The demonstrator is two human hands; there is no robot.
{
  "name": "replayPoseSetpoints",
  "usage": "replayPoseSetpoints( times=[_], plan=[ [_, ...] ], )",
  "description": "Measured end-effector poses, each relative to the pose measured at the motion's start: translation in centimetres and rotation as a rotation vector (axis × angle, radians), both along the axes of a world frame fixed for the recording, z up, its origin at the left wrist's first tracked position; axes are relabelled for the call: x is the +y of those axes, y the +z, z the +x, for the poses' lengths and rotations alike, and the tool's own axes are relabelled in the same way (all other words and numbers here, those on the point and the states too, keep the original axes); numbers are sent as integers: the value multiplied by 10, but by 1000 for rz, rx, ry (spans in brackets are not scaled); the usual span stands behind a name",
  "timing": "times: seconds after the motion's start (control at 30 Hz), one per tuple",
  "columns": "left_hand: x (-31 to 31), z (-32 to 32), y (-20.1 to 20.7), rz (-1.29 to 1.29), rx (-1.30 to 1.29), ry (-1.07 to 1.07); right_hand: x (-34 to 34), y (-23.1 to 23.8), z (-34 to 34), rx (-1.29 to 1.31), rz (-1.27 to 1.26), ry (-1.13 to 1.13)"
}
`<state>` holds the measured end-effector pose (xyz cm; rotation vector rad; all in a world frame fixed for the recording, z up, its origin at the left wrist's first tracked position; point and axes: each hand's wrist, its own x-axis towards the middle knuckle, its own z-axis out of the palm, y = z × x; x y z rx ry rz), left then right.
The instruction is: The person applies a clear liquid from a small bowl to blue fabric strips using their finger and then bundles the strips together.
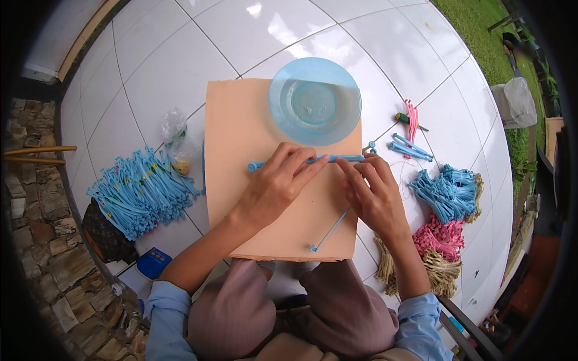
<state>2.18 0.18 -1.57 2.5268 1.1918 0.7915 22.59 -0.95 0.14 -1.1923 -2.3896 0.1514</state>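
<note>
A slim blue plastic stick with a flared end [257,165] lies crosswise on a tan board [238,114] in front of me. My left hand [277,180] is closed over the stick, fingers bent and thumb stretched along it toward the right. My right hand [376,192] pinches its right part, partly hiding it. The two hands' fingertips nearly meet at the stick's middle. Below my right hand, a thinner blue strand with a small knob [325,234] lies on the board. A translucent blue bowl [346,123] stands just beyond my hands at the board's far edge.
A big pile of blue sticks [144,192] lies left, by a clear plastic bag [174,129]. To the right are blue bundles [445,189], pink bundles [439,237], beige bundles [442,268], loose blue sticks [409,147] and a green-handled screwdriver [402,118] on white floor tiles.
</note>
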Motion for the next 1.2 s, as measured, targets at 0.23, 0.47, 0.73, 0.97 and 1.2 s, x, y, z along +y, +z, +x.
replayPoseSetpoints(
  times=[0.23, 0.47, 0.73, 0.97, 1.2],
  plan=[
    [2, 0, 0, -5, -14, -3, 0, -2, -1, -47, -18, -2],
    [0, -2, -4, 8, -35, -6, 5, -11, 15, 246, -71, -186],
    [-10, -3, 3, -96, -279, -15, -5, -28, 35, 472, -311, -253],
    [-37, -35, 68, -543, -711, -197, -50, 76, 45, 466, -124, -118],
    [-42, -99, 170, -13, -1189, 135, -70, 213, 5, 791, -360, -11]
  ],
)
